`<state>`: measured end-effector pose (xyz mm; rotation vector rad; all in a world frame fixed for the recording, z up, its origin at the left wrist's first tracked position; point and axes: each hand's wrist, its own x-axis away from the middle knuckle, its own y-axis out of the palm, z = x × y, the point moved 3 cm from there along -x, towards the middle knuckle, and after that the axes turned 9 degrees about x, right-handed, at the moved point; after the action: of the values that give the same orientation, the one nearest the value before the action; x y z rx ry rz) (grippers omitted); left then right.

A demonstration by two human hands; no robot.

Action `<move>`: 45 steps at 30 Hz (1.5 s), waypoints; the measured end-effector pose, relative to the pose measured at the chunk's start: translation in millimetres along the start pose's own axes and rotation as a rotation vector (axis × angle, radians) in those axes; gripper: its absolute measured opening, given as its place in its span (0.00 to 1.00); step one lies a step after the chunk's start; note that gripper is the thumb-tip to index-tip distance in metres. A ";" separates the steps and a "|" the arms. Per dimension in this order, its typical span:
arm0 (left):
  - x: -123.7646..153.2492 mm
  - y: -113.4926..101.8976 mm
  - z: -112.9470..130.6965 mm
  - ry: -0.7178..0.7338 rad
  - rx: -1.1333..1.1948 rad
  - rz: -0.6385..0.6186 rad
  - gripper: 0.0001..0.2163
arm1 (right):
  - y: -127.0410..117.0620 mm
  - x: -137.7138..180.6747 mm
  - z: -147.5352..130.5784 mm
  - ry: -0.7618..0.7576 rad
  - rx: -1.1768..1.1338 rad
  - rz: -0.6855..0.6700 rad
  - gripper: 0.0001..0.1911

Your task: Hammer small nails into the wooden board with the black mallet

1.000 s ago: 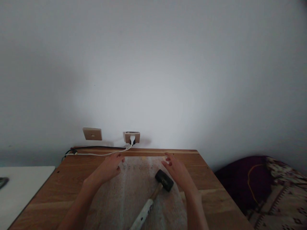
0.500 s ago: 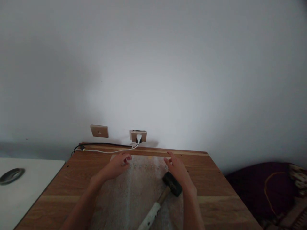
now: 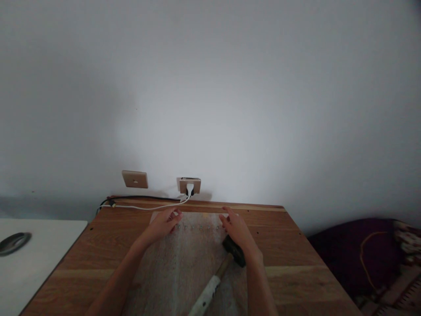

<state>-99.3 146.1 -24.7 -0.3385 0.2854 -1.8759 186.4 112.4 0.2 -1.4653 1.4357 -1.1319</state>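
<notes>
A worn, pale wooden board (image 3: 190, 263) lies on the brown wooden table. Along its far edge runs a row of several small shiny metal pieces (image 3: 200, 228), upright and too small to name for sure; they look like nails or screws. At the left end of that row is my left hand (image 3: 165, 221), thumb and fingers curved and apart, with nothing visible in it. By the right end, my right hand (image 3: 236, 227) has its fingers apart and seems to hold nothing. A mallet with a black head (image 3: 234, 251) rests on the board, partly under my right forearm, its white-wrapped handle towards me.
The wooden table (image 3: 289, 250) stands against a white wall. A white plug in a wall socket (image 3: 190, 186) has a cable (image 3: 148, 207) along the table's back edge. On a white surface (image 3: 42, 259) at left lies a dark ring-shaped object (image 3: 15, 243). Dark purple cloth (image 3: 355, 254) is at right.
My right hand has shifted slightly left and now covers the row's right end. My left hand has barely moved, its fingers slightly nearer the row. The mallet stays in place.
</notes>
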 end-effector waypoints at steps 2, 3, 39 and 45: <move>0.1 -0.5 3.2 0.031 -0.019 0.024 0.18 | -2.0 0.3 -5.4 -0.013 0.024 0.003 0.26; 0.1 -0.7 4.5 0.041 -0.018 0.033 0.18 | -2.3 0.8 -8.0 -0.016 0.040 0.003 0.26; 9.1 -1.8 6.3 0.269 -0.394 -0.151 0.12 | 9.7 8.6 -54.2 -0.090 0.172 -0.129 0.11; 9.6 -0.1 8.4 0.290 -0.371 -0.180 0.13 | 5.6 10.2 -60.2 -0.115 0.172 -0.118 0.13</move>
<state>-99.2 136.8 -16.1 -0.3494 0.8288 -2.0476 127.0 105.2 13.8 -1.4831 1.1562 -1.1919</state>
